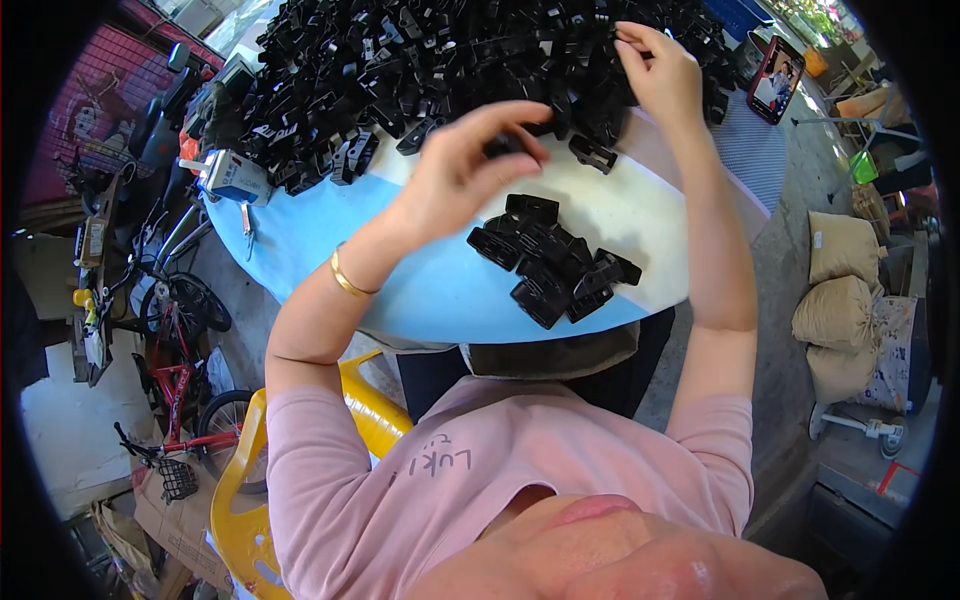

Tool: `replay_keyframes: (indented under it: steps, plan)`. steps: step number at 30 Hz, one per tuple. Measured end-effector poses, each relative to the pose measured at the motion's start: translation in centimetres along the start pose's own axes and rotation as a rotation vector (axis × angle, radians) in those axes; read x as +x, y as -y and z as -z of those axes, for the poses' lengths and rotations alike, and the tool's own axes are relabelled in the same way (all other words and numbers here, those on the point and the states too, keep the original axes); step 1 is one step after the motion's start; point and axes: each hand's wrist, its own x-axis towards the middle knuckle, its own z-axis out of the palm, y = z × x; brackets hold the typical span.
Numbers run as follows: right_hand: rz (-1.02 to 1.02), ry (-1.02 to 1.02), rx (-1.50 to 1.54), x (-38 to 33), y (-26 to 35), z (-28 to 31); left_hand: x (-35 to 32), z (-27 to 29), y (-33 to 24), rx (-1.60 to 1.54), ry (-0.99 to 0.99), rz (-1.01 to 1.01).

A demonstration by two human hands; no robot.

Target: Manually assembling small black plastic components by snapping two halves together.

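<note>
A large heap of black plastic parts [380,70] covers the far side of the table. My left hand [465,165], slightly blurred, hovers over the table with its fingers curled round a dark plastic part [503,146]. My right hand [662,78] reaches to the heap's right side, fingertips pinched together; whatever is between them is too small to make out. A smaller cluster of black plastic parts [555,258] lies near the table's front edge, below my left hand. One single black part [592,154] sits between the heap and this cluster.
The blue and cream tabletop [350,235] has a curved front edge. A small box [238,178] and a metal tool [248,222] are at its left. A phone [777,80] stands at the right. A yellow chair [375,410], a red bicycle [175,405] and stuffed sacks [835,312] stand around.
</note>
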Motion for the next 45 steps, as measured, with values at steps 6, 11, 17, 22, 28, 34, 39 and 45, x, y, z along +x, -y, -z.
replay_keyframes:
  steps: [6,11,17,22,28,34,39,45]
  plan:
    - [0.099,0.252,-0.38,-0.8,-3.6,-1.2,-1.6,-2.4,-0.3,0.738,0.426,-0.399]
    - [0.019,0.286,-0.387,-0.6,-2.2,-0.7,-1.2,-1.5,-0.8,0.567,0.439,-0.342]
    - [-0.026,0.199,-0.356,-0.7,-1.7,-0.1,1.1,0.7,2.8,1.16,-0.073,-0.338]
    - [-0.104,0.047,0.101,-0.6,1.5,0.2,1.5,1.5,4.0,1.216,-0.068,-0.24]
    - [-0.049,0.189,0.581,-2.1,7.3,0.6,1.8,1.1,4.3,1.172,-0.08,-0.263]
    - [-0.019,0.262,0.804,-3.1,10.1,1.0,1.3,1.2,3.1,0.388,-0.263,-0.161]
    - [-0.088,0.273,0.782,-3.4,10.6,1.1,1.2,1.8,2.4,-0.066,-0.339,-0.009]
    - [-0.066,0.286,0.804,-3.4,11.0,1.1,0.9,2.1,2.5,-0.74,-0.26,0.287]
